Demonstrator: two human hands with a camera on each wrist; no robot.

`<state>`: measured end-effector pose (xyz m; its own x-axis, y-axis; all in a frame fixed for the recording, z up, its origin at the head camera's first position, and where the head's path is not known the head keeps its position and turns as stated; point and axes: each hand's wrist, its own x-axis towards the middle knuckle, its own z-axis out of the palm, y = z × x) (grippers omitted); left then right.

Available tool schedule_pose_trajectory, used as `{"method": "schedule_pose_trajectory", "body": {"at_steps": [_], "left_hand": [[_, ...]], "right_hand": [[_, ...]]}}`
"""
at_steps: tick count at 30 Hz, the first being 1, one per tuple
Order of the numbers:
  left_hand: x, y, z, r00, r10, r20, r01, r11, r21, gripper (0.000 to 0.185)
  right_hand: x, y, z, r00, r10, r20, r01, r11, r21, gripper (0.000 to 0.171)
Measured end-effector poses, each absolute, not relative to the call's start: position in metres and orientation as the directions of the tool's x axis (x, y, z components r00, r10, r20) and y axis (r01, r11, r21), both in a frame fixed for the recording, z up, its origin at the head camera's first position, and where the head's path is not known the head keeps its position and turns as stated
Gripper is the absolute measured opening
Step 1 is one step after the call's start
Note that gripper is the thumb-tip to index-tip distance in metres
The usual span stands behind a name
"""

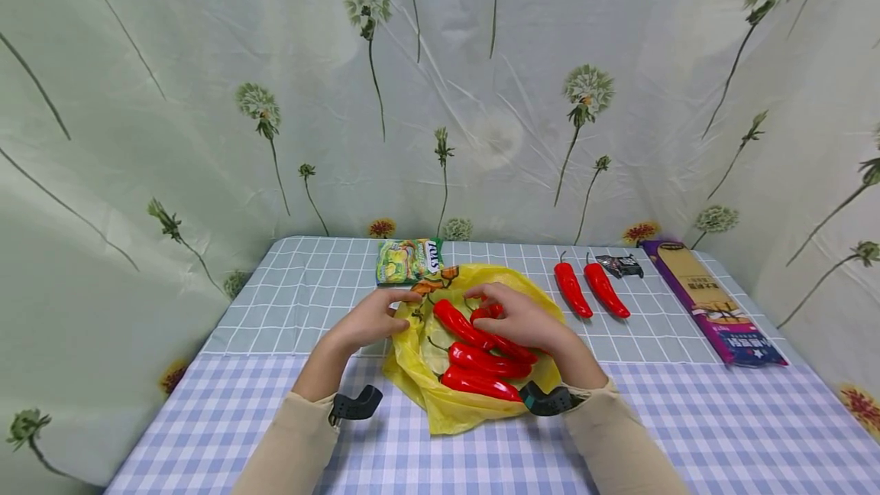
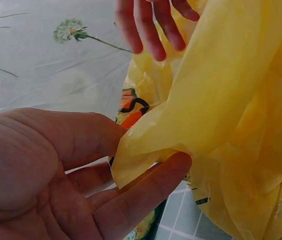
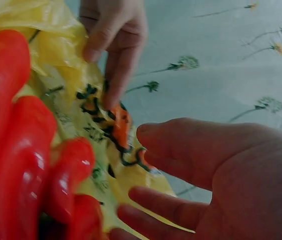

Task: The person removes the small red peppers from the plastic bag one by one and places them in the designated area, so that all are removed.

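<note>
A yellow plastic bag (image 1: 440, 411) lies spread wide on the table, with several red chili peppers (image 1: 474, 382) inside it. My left hand (image 1: 374, 319) pinches the bag's left rim. In the left wrist view, a fold of yellow plastic (image 2: 145, 150) passes between its thumb and fingers. Over the bag's right side is my right hand (image 1: 522, 315), above the peppers. Its thumb and fingers (image 3: 165, 207) stand apart with nothing gripped, close to the printed rim. The right hand and forearm hide part of the peppers and the bag's right edge.
Behind the bag lies a green snack packet (image 1: 406, 260). To the right are two loose red chili peppers (image 1: 573, 290), a small black packet (image 1: 621, 266) and a long purple package (image 1: 711, 304). A flowered curtain (image 1: 481, 98) closes off the back.
</note>
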<state>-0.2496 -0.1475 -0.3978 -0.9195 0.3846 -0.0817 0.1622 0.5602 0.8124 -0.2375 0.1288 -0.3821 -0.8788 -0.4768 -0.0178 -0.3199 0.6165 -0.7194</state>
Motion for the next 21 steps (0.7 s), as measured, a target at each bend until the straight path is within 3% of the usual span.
{"method": "schedule_pose_trajectory", "body": {"at_steps": [21], "left_hand": [[-0.25, -0.149, -0.399, -0.905, 0.419, -0.071, 0.183, 0.537, 0.824, 0.046]], "right_hand": [[-0.241, 0.103, -0.415, -0.885, -0.465, 0.015, -0.376, 0.695, -0.613, 0.046]]}}
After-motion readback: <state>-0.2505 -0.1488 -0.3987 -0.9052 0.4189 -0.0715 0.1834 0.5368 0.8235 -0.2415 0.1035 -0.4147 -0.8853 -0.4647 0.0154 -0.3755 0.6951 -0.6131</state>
